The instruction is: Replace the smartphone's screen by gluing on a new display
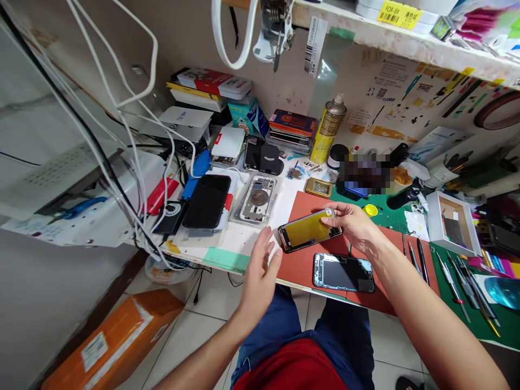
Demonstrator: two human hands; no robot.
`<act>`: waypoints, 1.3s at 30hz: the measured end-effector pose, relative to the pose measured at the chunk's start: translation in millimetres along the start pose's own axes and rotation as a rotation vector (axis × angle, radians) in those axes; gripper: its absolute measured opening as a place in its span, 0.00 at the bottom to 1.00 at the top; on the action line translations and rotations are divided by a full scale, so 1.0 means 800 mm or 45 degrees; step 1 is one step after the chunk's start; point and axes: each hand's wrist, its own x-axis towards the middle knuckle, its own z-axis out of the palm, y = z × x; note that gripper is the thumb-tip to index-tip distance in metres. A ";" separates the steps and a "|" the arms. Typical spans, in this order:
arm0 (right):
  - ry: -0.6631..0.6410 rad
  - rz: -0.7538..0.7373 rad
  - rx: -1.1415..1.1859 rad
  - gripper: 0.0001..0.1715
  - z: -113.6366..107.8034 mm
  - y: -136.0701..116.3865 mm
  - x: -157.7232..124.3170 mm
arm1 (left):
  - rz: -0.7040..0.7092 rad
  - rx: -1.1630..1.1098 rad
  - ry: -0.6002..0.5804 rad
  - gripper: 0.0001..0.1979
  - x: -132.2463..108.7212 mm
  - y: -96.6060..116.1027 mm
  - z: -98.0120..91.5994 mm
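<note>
A phone screen part with a yellow back [306, 230] is tilted above the reddish-brown mat [292, 265]. My right hand [351, 222] grips its right end between thumb and fingers. Just left of the part, my left hand [262, 271] is held up with its fingers apart, holding nothing. Nearer the table's front edge, a dark phone frame with light blue edging [344, 272] lies on the mat. An opened phone body [260, 199] rests in a clear tray to the left, beside a black phone [208, 201].
Tweezers and thin tools [457, 284] lie on the green mat [436, 260] at right. A white box [453, 222] and a yellow spray can [328, 127] stand farther back. White cables [134, 162] hang at left. A shelf [390, 46] overhangs the bench.
</note>
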 end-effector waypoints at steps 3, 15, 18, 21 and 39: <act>0.031 -0.081 0.066 0.37 -0.004 -0.005 -0.027 | -0.223 -0.443 -0.151 0.28 0.026 0.022 0.005; 0.352 -0.333 -0.775 0.41 -0.082 0.058 -0.151 | -0.357 -0.501 -0.439 0.21 0.054 0.053 0.033; 0.200 -0.596 -1.370 0.43 -0.105 0.102 -0.171 | -0.330 -0.451 -0.427 0.24 0.050 0.053 0.033; 0.038 -0.752 -1.743 0.46 -0.103 0.121 -0.169 | -0.320 -0.437 -0.427 0.23 0.047 0.056 0.035; -0.229 -0.929 -2.101 0.50 -0.059 0.102 -0.125 | -0.277 -0.399 -0.482 0.19 0.046 0.071 0.028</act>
